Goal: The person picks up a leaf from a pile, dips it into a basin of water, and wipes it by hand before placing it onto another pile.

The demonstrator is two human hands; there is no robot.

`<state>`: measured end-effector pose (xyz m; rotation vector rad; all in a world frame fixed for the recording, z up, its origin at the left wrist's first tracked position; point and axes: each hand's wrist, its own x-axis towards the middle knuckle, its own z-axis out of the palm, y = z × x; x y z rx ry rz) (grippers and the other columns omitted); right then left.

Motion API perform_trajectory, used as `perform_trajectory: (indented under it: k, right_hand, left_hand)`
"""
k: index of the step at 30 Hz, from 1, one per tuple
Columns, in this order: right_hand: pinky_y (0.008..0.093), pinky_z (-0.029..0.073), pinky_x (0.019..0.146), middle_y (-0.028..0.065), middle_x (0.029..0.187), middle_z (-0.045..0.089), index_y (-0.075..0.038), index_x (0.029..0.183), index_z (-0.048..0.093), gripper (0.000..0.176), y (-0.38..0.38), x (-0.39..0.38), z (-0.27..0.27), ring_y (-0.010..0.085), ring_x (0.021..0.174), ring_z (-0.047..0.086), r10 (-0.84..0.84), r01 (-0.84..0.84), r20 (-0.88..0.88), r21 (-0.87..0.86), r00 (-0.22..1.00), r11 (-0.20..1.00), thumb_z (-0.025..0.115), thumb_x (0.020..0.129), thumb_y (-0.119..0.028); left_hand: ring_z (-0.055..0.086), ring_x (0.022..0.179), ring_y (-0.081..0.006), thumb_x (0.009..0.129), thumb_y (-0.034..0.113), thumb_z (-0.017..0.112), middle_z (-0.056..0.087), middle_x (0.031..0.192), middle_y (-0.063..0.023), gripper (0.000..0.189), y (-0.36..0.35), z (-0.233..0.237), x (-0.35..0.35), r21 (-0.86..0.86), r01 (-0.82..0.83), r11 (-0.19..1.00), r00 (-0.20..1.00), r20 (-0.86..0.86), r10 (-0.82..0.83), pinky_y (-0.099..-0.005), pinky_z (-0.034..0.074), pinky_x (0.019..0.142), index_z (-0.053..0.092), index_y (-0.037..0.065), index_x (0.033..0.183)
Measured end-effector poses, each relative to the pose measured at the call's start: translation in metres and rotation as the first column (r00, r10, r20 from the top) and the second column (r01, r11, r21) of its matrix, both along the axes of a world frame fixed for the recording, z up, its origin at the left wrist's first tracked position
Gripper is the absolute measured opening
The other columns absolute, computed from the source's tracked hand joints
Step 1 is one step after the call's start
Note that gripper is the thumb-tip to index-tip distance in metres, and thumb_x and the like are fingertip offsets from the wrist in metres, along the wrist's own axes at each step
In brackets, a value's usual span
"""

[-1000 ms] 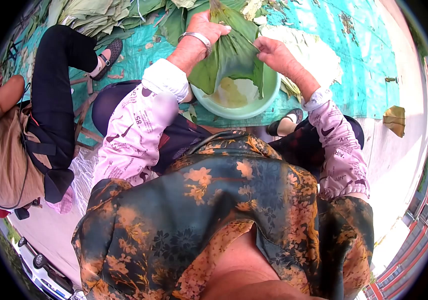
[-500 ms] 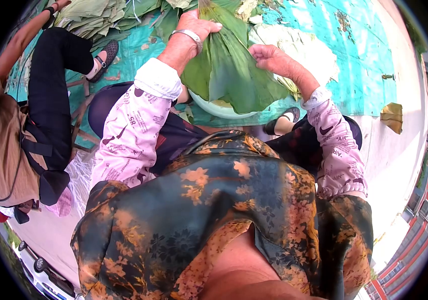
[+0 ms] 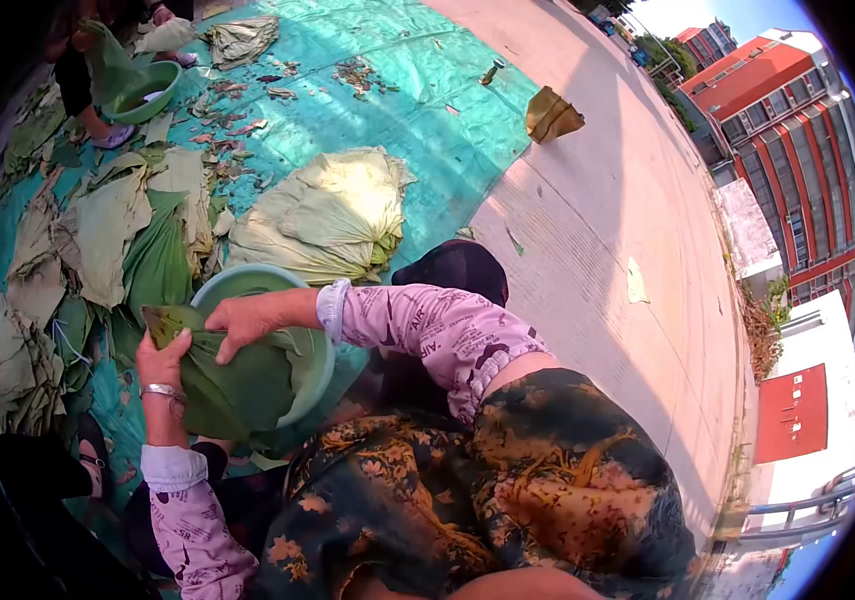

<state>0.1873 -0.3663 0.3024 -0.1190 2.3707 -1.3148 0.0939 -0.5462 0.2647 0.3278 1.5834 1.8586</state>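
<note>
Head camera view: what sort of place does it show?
Probably an outdoor paved yard or roadside: a teal tarp with large leaves lies on concrete paving, and a multi-storey building stands beyond.

Pink sleeves (image 3: 443, 330) with dark print; teal tarp (image 3: 418, 80).

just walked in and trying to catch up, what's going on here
A person holds a large green leaf with the left hand and the right hand, both gripping near its top edge. It hangs over a pale green basin. Beyond the basin, a pile of pale leaves lies on a turquoise tarp, with more leaves strewn to the left.
</note>
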Motion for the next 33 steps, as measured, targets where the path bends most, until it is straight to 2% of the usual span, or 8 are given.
perform_trajectory:
  k: [6,10,14,18,26,29,31,33]
  right_hand:
    - [0.0337,0.046,0.069,0.0129,0.079,0.061,-0.002,0.101,0.058,0.035,0.013,0.007,-0.001,0.0213,0.078,0.059,-0.034,0.044,0.112,-0.087,0.993,0.995,0.065,0.072,-0.021]
    - [0.0343,0.046,0.066,0.0135,0.077,0.061,-0.002,0.095,0.058,0.025,0.03,-0.003,-0.016,0.022,0.073,0.059,-0.272,0.264,-0.285,-0.065,0.919,0.962,0.062,0.074,-0.015]
    - [0.0357,0.045,0.065,0.0141,0.075,0.059,-0.004,0.093,0.055,0.021,0.032,-0.011,0.012,0.029,0.071,0.058,-0.496,0.523,-0.574,-0.135,0.652,0.842,0.061,0.075,-0.013]
    - [0.0389,0.044,0.071,0.0128,0.08,0.057,-0.009,0.098,0.054,0.024,0.024,-0.007,0.01,0.0308,0.079,0.056,-0.225,0.468,-0.772,0.105,0.595,0.877,0.058,0.075,-0.008]
    - [0.041,0.039,0.081,0.0103,0.104,0.055,-0.01,0.11,0.049,0.034,-0.001,0.054,-0.184,0.0285,0.099,0.052,0.163,0.054,-0.385,0.493,0.908,0.868,0.051,0.076,-0.013]
    - [0.0409,0.031,0.093,0.0092,0.123,0.045,-0.011,0.122,0.04,0.043,-0.013,0.071,-0.225,0.027,0.116,0.041,0.171,0.016,-0.279,0.56,0.945,0.828,0.048,0.079,-0.016]
    - [0.0423,0.029,0.095,0.0093,0.129,0.039,-0.011,0.126,0.037,0.051,-0.018,0.076,-0.245,0.0269,0.12,0.036,0.23,-0.057,-0.193,0.635,0.954,0.77,0.05,0.077,-0.014]
    - [0.0462,0.027,0.097,0.0106,0.13,0.038,-0.012,0.128,0.036,0.054,-0.023,0.083,-0.252,0.0271,0.122,0.034,0.275,-0.072,-0.181,0.702,0.944,0.709,0.051,0.075,-0.015]
  left_hand:
    - [0.058,0.077,-0.0126,0.082,0.023,0.062,0.061,0.094,-0.0033,0.031,-0.008,0.022,-0.01,-0.063,-0.192,0.979,0.979,0.065,0.196,-0.0266,0.048,0.068,0.056,0.004,0.106]
    - [0.058,0.082,-0.0164,0.081,0.028,0.064,0.059,0.101,-0.0069,0.042,-0.024,0.027,-0.032,-0.07,-0.466,0.882,0.883,0.023,0.469,-0.0288,0.049,0.071,0.052,0.003,0.112]
    - [0.058,0.089,-0.019,0.079,0.03,0.065,0.056,0.107,-0.0105,0.048,-0.047,0.044,-0.049,0.038,-0.628,0.777,0.775,-0.056,0.629,-0.0305,0.049,0.075,0.05,0.001,0.115]
    - [0.058,0.09,-0.021,0.078,0.03,0.067,0.056,0.108,-0.0127,0.052,-0.058,0.075,-0.04,0.016,-0.706,0.708,0.708,-0.023,0.706,-0.0323,0.049,0.077,0.047,-0.001,0.116]
    - [0.058,0.089,-0.0191,0.078,0.018,0.067,0.058,0.103,-0.0097,0.039,-0.051,0.09,-0.023,0.217,-0.695,0.686,0.705,0.016,0.709,-0.0314,0.049,0.076,0.051,0.0,0.108]
    - [0.058,0.086,-0.0182,0.075,0.024,0.07,0.059,0.101,-0.0087,0.046,-0.049,0.1,-0.014,-0.052,-0.745,0.665,0.667,-0.046,0.743,-0.0295,0.047,0.073,0.052,-0.001,0.109]
    - [0.06,0.071,-0.0152,0.083,0.019,0.059,0.062,0.083,-0.0045,0.02,-0.045,0.086,-0.016,0.329,-0.608,0.723,0.766,0.003,0.643,-0.0275,0.048,0.065,0.059,0.002,0.095]
    - [0.06,0.072,-0.016,0.085,0.016,0.056,0.062,0.085,-0.0053,0.018,-0.043,0.092,-0.014,0.271,-0.605,0.748,0.781,0.019,0.625,-0.0281,0.049,0.067,0.056,0.003,0.097]
